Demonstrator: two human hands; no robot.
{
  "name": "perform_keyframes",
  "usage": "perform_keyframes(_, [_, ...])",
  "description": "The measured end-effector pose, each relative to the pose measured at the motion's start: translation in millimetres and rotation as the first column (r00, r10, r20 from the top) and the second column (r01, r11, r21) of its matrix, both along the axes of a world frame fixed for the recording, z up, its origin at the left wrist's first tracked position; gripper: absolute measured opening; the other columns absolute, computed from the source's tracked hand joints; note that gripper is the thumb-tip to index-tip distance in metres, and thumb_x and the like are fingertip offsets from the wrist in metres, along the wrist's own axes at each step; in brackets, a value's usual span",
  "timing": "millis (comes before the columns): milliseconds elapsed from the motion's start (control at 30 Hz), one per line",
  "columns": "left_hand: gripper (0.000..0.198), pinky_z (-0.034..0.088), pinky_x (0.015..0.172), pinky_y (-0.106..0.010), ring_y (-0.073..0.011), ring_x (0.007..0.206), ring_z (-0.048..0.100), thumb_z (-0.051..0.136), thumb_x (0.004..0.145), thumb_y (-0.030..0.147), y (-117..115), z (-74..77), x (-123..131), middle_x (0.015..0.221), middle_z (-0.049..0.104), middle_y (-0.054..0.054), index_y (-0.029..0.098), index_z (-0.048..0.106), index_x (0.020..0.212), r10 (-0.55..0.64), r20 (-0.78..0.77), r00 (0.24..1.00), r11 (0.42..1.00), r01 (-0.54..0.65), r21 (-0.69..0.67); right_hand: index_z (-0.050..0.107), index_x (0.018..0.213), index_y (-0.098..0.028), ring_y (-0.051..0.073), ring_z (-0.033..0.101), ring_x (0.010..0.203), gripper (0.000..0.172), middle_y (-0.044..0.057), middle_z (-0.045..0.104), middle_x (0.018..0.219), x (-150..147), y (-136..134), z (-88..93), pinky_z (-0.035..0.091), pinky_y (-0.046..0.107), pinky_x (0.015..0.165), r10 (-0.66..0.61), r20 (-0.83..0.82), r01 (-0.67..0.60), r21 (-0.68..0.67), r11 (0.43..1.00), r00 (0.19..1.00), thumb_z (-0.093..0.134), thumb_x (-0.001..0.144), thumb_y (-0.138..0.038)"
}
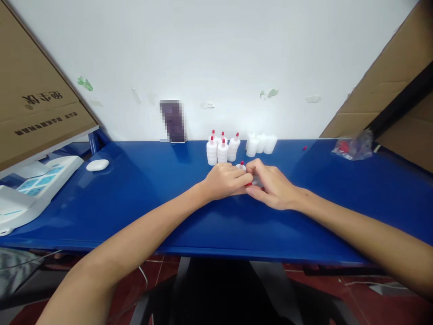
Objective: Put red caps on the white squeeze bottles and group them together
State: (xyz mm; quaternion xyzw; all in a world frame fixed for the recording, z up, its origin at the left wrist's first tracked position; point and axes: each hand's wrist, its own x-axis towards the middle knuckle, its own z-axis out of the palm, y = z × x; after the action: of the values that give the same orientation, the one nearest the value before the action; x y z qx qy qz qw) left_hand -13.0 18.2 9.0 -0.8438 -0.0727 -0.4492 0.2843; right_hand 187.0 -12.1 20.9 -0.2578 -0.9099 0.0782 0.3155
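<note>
My left hand [226, 181] and my right hand [273, 184] meet over the front middle of the blue table [209, 225]. The left fingers are closed at a small red cap [249, 184]. My right thumb and fingers curl around a small whitish piece [257, 181], mostly hidden, with another bit of red beside it. Just behind the hands stands a white squeeze bottle [241, 167] with a red tip, its lower part covered. Farther back is a group of several white bottles [222, 153] with red tips. To their right stand several white bottles [260, 144] without red tips.
A clear plastic bag [355, 146] with red pieces lies at the right, and a loose red cap [305, 148] nearby. A phone-like dark object [174, 121] leans on the wall. At left are a white oval case [98, 165] and a power strip [43, 187]. Cardboard [37, 81] flanks the table.
</note>
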Motion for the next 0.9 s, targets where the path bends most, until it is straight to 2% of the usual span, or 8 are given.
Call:
perform_keyframes(233, [0.048, 0.033, 0.05, -0.027, -0.0094, 0.048, 0.049, 0.037, 0.11, 0.04, -2, 2.5, -2, 0.057, 0.058, 0.003, 0.018, 0.053, 0.071, -0.003, -0.039, 0.999, 1.0, 0.004, 0.011, 0.034, 0.101, -0.025, 0.018, 0.053, 0.062, 0.021, 0.0, 0.058, 0.081, 0, 0, 2.2, 0.04, 0.032, 0.059, 0.018, 0.068, -0.012, -0.08, 0.997, 0.998, 0.042, 0.102, -0.044])
perform_keyframes(433, [0.043, 0.036, 0.051, -0.027, -0.0101, 0.048, 0.05, 0.04, 0.11, 0.037, 0, -0.4, -2, 0.06, 0.059, 0.003, 0.019, 0.053, 0.073, -0.005, -0.105, 0.994, 1.0, 0.002, -0.03, 0.034, 0.102, -0.025, 0.017, 0.052, 0.059, 0.019, -0.002, 0.057, 0.077, -1, -2, 0.9, 0.04, 0.031, 0.058, -0.016, 0.061, 0.023, -0.109, 0.994, 0.998, 0.048, 0.098, -0.037])
perform_keyframes(600, [0.046, 0.041, 0.057, -0.026, -0.0116, 0.056, 0.057, 0.037, 0.109, 0.047, 10, -6.6, -11, 0.068, 0.063, 0.0, 0.018, 0.055, 0.079, 0.014, -0.247, 0.969, 0.956, -0.086, -0.281, 0.04, 0.107, -0.024, 0.018, 0.056, 0.058, 0.014, -0.004, 0.062, 0.073, 2, 1, 0.5, 0.039, 0.031, 0.06, -0.148, 0.005, 0.147, -0.128, 0.981, 0.989, 0.045, 0.094, -0.027])
perform_keyframes(700, [0.045, 0.041, 0.058, -0.026, -0.0129, 0.058, 0.058, 0.044, 0.105, 0.053, 16, -9.1, -18, 0.069, 0.063, -0.001, 0.017, 0.056, 0.081, -0.035, -0.295, 0.955, 0.908, -0.093, -0.409, 0.041, 0.099, -0.025, 0.017, 0.05, 0.052, 0.008, -0.005, 0.056, 0.063, 10, 11, 0.8, 0.035, 0.032, 0.059, -0.278, -0.034, 0.271, -0.139, 0.952, 0.96, 0.042, 0.092, -0.025])
perform_keyframes(800, [0.038, 0.045, 0.063, -0.026, -0.0137, 0.064, 0.061, 0.048, 0.105, 0.047, 20, -9.3, -22, 0.076, 0.066, -0.003, 0.016, 0.058, 0.086, -0.074, -0.326, 0.942, 0.864, -0.102, -0.492, 0.04, 0.091, -0.025, 0.018, 0.047, 0.052, 0.004, -0.005, 0.052, 0.059, 17, 22, -1.5, 0.034, 0.033, 0.06, -0.409, -0.079, 0.389, -0.194, 0.901, 0.909, 0.04, 0.087, -0.022])
perform_keyframes(900, [0.029, 0.048, 0.071, -0.026, -0.015, 0.074, 0.064, 0.049, 0.106, 0.038, 20, -8.0, -24, 0.084, 0.069, -0.005, 0.015, 0.062, 0.093, -0.072, -0.347, 0.935, 0.846, -0.127, -0.518, 0.045, 0.087, -0.025, 0.02, 0.052, 0.058, 0.003, -0.002, 0.056, 0.064, 21, 31, -6.1, 0.037, 0.035, 0.064, -0.491, -0.129, 0.46, -0.21, 0.862, 0.861, 0.044, 0.087, -0.028])
